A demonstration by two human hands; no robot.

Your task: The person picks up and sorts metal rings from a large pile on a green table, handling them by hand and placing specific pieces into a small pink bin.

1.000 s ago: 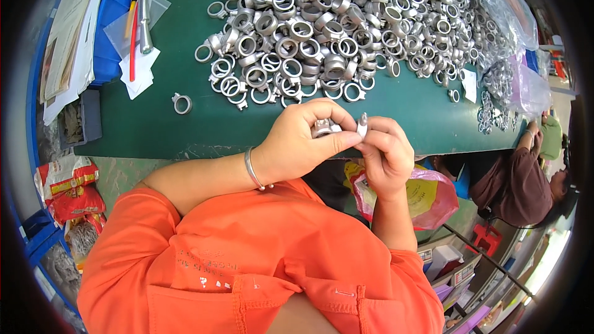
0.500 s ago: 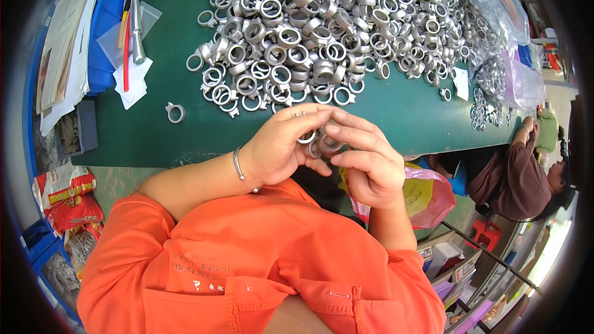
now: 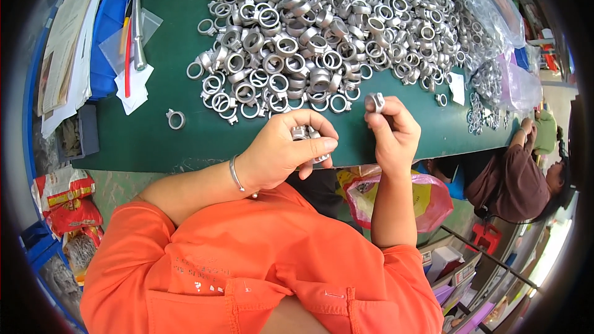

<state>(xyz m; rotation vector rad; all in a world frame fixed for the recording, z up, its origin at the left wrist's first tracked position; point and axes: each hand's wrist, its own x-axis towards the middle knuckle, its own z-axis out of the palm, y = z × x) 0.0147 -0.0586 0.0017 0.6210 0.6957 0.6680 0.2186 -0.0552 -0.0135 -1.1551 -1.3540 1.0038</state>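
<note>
Two or more grey metal rings [image 3: 301,132] are held in my left hand [image 3: 269,151], its fingers curled round them and its thumb laid across; the fingers partly cover them. My right hand [image 3: 397,139] is raised to the right, apart from the left, and pinches one metal ring [image 3: 374,102] between thumb and fingertips. Just beyond both hands spreads a large pile of similar metal rings [image 3: 309,43], each with a small lug. A lone ring [image 3: 176,119] lies left of the pile, and another ring [image 3: 441,99] lies to its right.
On the green table [image 3: 136,142], a blue bin [image 3: 111,25] with papers stands left, beside a red pen [image 3: 128,65] and a metal rod [image 3: 138,37]. Clear plastic bags [image 3: 489,0] lie at the far right. A pink-and-yellow bag [image 3: 433,201] hangs below the edge. A person [image 3: 510,179] sits at right.
My hands have come apart. The right hand has moved right and up with one ring in its fingertips; the left stays near its place, still holding rings.
</note>
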